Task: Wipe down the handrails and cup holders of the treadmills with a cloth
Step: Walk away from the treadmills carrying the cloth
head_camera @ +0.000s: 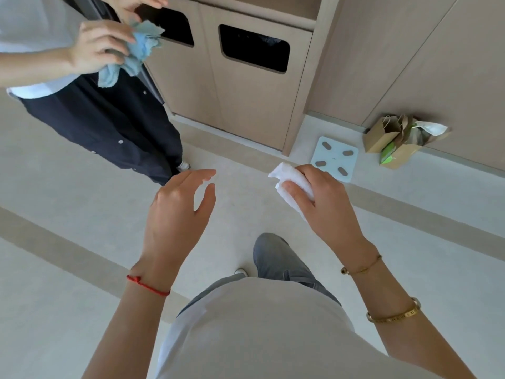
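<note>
— Two hands out front; what has each got?
— Right hand point(325, 198) is closed around a folded white cloth point(292, 181), held above the floor point(68, 187). Left hand point(177, 209) is empty, fingers spread.
— Anyone nearby?
— Another person, upper left, kneads a blue cloth point(136, 50) beside the bin cabinet point(246, 105).

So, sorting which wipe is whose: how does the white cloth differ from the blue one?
The folded white cloth is compact, pinched in the wearer's right hand; the crumpled blue cloth is larger, hanging loose, held in the hands of the other person by the bins. Both are hand-held, not touching any surface.
</note>
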`<action>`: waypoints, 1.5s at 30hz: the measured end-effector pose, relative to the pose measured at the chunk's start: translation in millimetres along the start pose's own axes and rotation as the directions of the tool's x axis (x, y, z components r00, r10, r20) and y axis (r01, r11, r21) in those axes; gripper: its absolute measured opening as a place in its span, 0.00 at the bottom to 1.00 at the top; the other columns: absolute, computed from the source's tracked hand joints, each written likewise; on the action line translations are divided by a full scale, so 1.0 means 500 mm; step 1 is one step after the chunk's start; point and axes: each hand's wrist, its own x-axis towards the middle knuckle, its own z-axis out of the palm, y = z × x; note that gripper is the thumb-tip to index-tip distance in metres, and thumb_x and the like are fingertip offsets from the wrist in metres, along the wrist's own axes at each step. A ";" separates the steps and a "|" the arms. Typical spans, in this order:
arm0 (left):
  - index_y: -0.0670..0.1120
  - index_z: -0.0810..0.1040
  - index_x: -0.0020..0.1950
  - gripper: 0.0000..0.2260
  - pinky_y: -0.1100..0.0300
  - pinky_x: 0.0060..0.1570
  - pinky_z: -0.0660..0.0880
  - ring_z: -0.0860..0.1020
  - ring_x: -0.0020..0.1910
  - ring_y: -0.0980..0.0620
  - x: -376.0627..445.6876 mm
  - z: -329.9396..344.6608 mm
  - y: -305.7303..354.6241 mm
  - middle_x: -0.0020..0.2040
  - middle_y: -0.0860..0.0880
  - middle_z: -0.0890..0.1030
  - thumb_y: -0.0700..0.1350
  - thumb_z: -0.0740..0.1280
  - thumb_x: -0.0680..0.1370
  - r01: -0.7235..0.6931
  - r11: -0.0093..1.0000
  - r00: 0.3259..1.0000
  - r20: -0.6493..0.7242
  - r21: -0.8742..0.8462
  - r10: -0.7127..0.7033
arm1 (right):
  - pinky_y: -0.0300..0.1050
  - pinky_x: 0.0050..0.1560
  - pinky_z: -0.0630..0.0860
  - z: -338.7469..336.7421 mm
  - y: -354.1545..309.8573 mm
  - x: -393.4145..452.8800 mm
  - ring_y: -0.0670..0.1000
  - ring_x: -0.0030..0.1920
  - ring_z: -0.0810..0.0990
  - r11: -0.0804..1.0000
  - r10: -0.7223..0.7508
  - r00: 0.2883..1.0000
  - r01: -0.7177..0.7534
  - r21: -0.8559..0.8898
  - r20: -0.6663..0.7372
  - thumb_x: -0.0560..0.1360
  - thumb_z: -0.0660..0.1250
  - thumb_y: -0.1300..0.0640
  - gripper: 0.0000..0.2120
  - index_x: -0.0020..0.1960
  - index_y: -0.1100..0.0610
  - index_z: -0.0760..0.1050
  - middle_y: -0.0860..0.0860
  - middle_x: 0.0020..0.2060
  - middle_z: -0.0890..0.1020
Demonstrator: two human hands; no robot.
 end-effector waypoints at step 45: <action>0.43 0.81 0.62 0.12 0.47 0.48 0.81 0.82 0.50 0.48 0.858 0.217 -0.032 0.54 0.48 0.83 0.41 0.66 0.79 0.077 0.997 0.993 -0.095 0.031 -0.074 | 0.48 0.47 0.76 -0.110 0.145 0.920 0.49 0.42 0.77 0.968 -0.249 0.968 0.249 0.044 0.006 0.80 0.62 0.46 0.13 0.54 0.55 0.75 0.48 0.42 0.79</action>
